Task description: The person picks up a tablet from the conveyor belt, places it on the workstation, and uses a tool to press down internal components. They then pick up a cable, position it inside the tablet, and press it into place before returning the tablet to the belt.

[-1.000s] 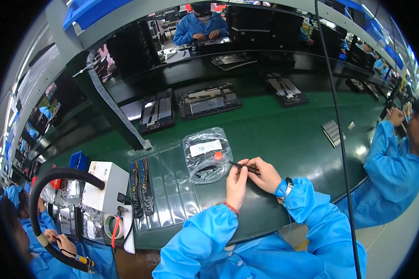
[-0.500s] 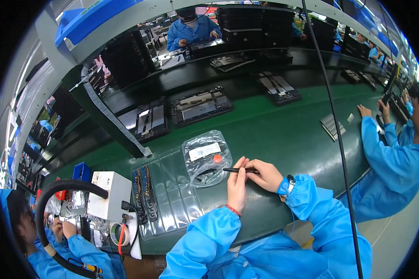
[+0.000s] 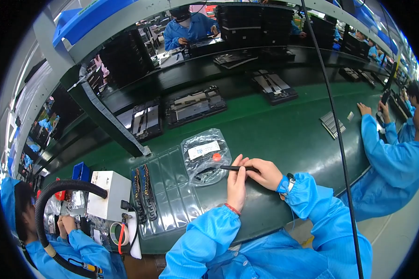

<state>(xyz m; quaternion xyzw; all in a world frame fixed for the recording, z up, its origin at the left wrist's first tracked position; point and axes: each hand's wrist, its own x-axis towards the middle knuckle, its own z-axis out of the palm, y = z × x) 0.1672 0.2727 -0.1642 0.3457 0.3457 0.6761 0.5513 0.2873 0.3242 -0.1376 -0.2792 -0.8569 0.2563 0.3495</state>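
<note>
In front of me both hands meet over the near part of the green bench. A slim black pen-like tool (image 3: 231, 168) lies across them, its tip pointing left. My right hand (image 3: 264, 174) closes round its right end. My left hand (image 3: 236, 188), fingers pointing away from me, pinches it between thumb and fingers near the middle. Just left of the tip is a clear plastic bag (image 3: 205, 169) with a white label, a red round piece and something dark inside. Two strips of small dark parts (image 3: 145, 193) rest on a clear sheet (image 3: 172, 204) further left.
A white box (image 3: 108, 195) with a black corrugated hose (image 3: 56, 186) stands at left, beside a tape roll (image 3: 117, 232). Opened flat devices (image 3: 195, 106) line the far side. A black cable (image 3: 330, 93) hangs at right. Co-workers sit left, right and opposite.
The black tool has turned slightly in my fingers and shows a broader side. My hands stay nearly in place. The left co-worker's hands have shifted.
</note>
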